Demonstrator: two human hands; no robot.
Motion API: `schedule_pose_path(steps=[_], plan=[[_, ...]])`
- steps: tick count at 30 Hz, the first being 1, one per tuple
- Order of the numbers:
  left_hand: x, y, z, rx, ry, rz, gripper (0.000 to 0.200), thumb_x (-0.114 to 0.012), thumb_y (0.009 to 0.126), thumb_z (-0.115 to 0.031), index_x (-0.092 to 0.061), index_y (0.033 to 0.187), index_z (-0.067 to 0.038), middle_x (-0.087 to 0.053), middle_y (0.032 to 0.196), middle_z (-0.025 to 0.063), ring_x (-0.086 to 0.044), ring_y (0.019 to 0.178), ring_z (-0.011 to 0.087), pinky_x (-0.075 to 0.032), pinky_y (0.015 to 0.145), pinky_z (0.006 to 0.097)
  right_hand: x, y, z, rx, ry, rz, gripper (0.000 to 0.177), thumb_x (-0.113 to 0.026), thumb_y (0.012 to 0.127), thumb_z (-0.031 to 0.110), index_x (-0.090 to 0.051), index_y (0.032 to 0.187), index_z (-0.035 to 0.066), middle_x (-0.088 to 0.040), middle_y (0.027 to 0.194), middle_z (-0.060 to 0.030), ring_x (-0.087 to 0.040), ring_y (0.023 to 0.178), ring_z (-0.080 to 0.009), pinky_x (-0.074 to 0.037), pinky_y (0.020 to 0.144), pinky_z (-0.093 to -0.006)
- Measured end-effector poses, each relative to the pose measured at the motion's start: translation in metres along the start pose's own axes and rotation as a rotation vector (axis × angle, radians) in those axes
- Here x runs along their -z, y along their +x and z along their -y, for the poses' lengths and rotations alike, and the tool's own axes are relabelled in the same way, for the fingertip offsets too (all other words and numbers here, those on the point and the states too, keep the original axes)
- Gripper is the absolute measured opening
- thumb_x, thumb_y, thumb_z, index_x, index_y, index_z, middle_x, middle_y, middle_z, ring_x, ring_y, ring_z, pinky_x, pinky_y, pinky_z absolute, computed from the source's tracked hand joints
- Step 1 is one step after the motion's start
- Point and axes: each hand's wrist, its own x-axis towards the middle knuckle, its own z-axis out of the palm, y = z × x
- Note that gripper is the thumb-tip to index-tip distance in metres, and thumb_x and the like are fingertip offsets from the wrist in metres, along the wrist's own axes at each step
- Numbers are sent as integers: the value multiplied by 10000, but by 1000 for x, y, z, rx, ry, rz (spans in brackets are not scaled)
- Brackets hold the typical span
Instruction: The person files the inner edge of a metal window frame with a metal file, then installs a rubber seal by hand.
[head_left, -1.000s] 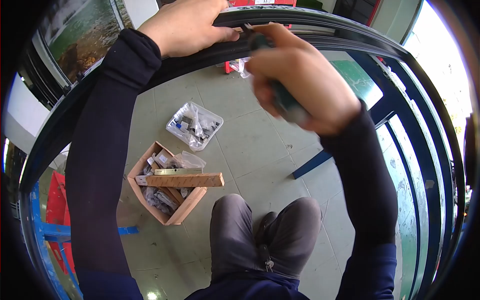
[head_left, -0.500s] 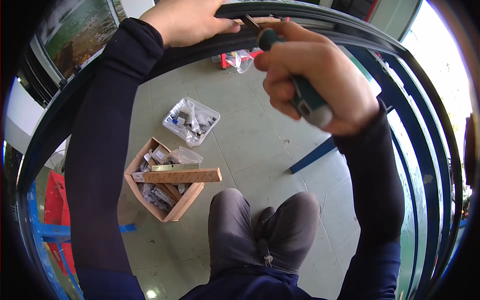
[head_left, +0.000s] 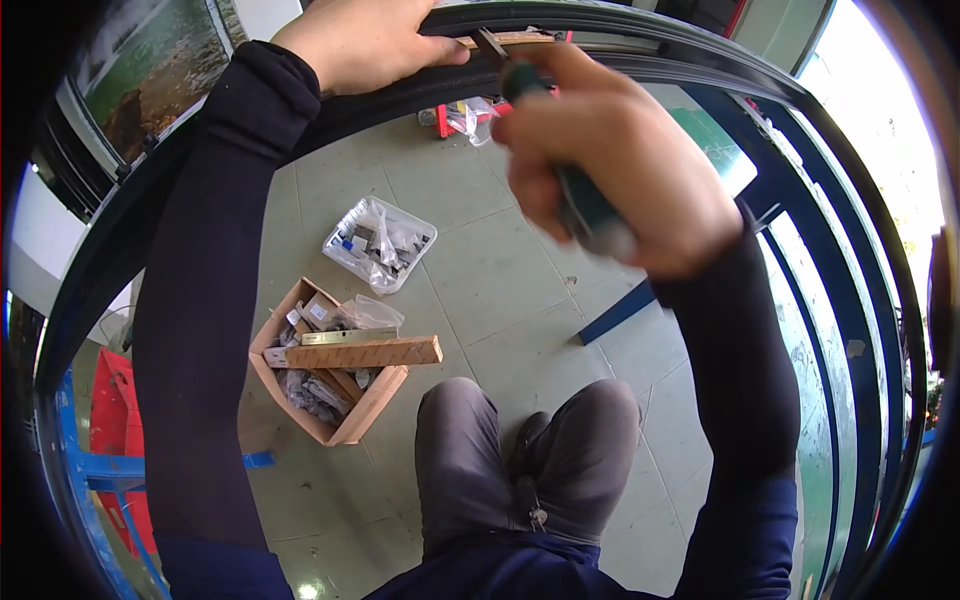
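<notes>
A green-handled tool with a thin metal blade is wrapped in the fingers of my right hand, which is blurred by motion. The blade tip touches a black frame at the top of the view, beside a light wooden strip in its channel. To the left, my left hand rests on the same frame, its thumb stretched toward the blade tip. The other fingers of that hand are cut off by the top edge.
Below on the floor are a white tray of bagged parts and a cardboard box with a long strip across it. Blue stand legs stand at right, and a blue stand at left.
My right hand and the tool have shifted slightly left, with the blade tip moving a little left along the frame. My left hand has moved slightly left.
</notes>
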Motion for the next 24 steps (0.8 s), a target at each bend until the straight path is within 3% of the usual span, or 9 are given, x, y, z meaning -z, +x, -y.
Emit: schedule_pose_path(steps=[10, 15, 19, 22, 24], plan=[[0, 1, -4, 37, 5, 18, 344, -676, 878, -332, -667, 1049, -34, -690, 999, 255, -653, 1004, 423, -514, 860, 487, 0, 5, -4, 5, 14, 0, 26, -594, 863, -46, -584, 845, -63, -512, 824, -77, -570, 568, -129, -524, 536, -257], [-2, 2, 0, 40, 27, -31, 347, -679, 879, -335, -680, 1047, -32, -693, 985, 253, -659, 995, 415, -519, 849, 479, 4, -9, 26, 8, -36, 5, 55, -595, 871, -46, -586, 820, -65, -506, 824, -77, -571, 573, -130, -532, 544, -257], [-12, 9, 6, 40, 58, -47, 362, -692, 867, -345, -693, 1045, -29, -696, 985, 246, -659, 999, 412, -521, 850, 467, 12, -16, 30, -185, 266, 57, 42, -596, 880, -43, -589, 866, -82, -512, 844, -112, -567, 562, -128, -516, 515, -251], [-7, 6, 3, 30, 48, -9, 363, -698, 861, -344, -692, 1042, -29, -696, 980, 244, -661, 991, 411, -521, 845, 470, 7, -22, 38, -106, 185, 17, 57, -576, 896, -33, -580, 912, -87, -508, 806, -93, -536, 542, -128, -488, 489, -257], [-1, -3, -7, 36, 25, -23, 368, -701, 858, -345, -691, 1039, -25, -695, 983, 249, -661, 993, 411, -519, 849, 469, -10, -4, 7, -50, 246, -22, 61, -571, 891, -27, -580, 919, -79, -498, 770, -78, -520, 503, -132, -476, 479, -266]])
